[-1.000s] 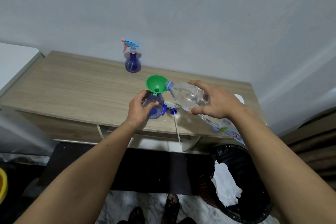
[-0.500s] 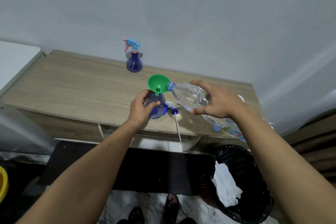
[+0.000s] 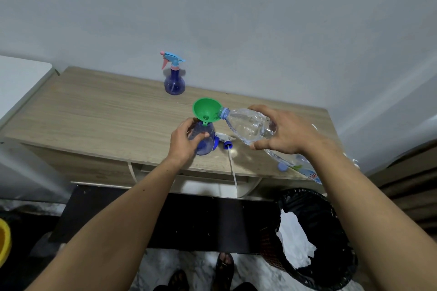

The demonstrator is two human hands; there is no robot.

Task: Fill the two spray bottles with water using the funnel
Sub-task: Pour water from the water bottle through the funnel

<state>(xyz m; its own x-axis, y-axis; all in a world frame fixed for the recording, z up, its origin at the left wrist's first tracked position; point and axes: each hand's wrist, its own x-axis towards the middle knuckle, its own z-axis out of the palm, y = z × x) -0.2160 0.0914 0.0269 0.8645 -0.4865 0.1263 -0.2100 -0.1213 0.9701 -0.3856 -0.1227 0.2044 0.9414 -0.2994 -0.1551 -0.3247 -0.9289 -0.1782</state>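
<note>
Left hand (image 3: 183, 143) grips the open spray bottle (image 3: 204, 140) near the table's (image 3: 94, 116) front edge, funnel (image 3: 207, 110) seated in its neck. Right hand (image 3: 279, 132) grips the water bottle (image 3: 246, 125), long axis tilted down-left, mouth touching the funnel's right rim. Second sprayer (image 3: 174, 78) stands capped, well apart behind.

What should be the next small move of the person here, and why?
Probably keep tipping the water bottle slightly more. Its mouth already rests at the green funnel's rim, the funnel sits in the open spray bottle that the left hand steadies, and the right hand grips the water bottle.
</note>
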